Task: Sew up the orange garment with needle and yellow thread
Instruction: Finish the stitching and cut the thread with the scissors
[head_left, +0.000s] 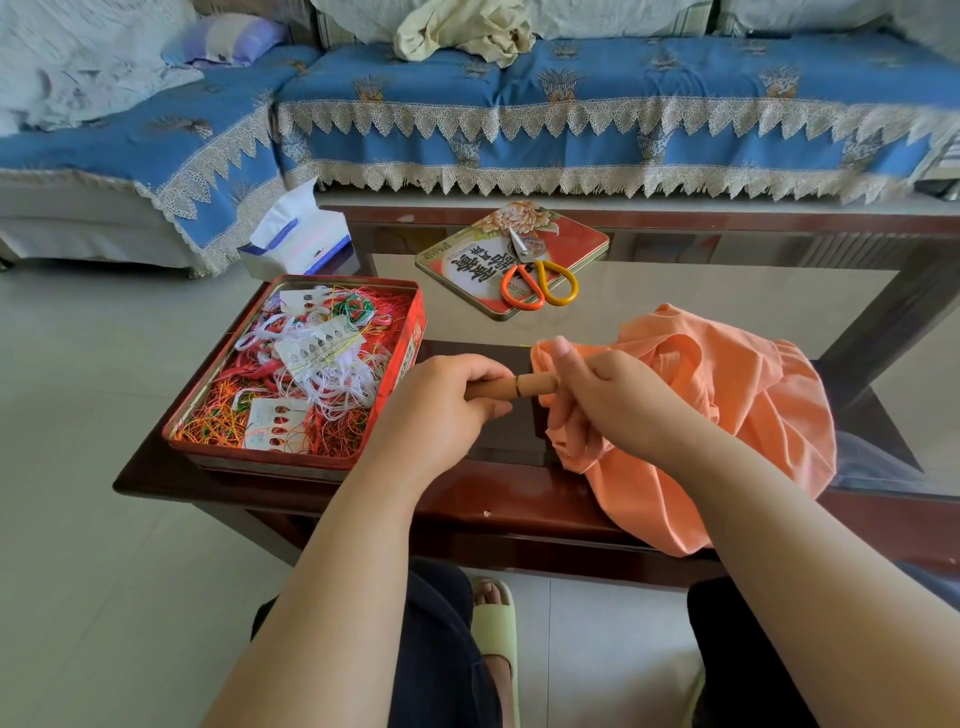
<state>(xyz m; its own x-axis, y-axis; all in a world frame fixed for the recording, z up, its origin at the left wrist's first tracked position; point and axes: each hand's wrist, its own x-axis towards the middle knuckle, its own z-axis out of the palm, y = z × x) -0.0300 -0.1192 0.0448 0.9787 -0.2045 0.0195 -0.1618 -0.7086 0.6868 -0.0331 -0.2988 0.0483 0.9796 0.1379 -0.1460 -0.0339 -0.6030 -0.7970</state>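
The person has two bare forearms, with no sleeves reaching into the view, no watch and no bracelet. The left hand (441, 410) and the right hand (618, 410) wear no gloves and no rings that can be seen. The nails are short and without polish. On the legs there are dark trousers or shorts (441, 649), almost black, of a plain cloth. One foot shows between the knees, in a pale yellow-green slipper (496, 629) with an open toe.
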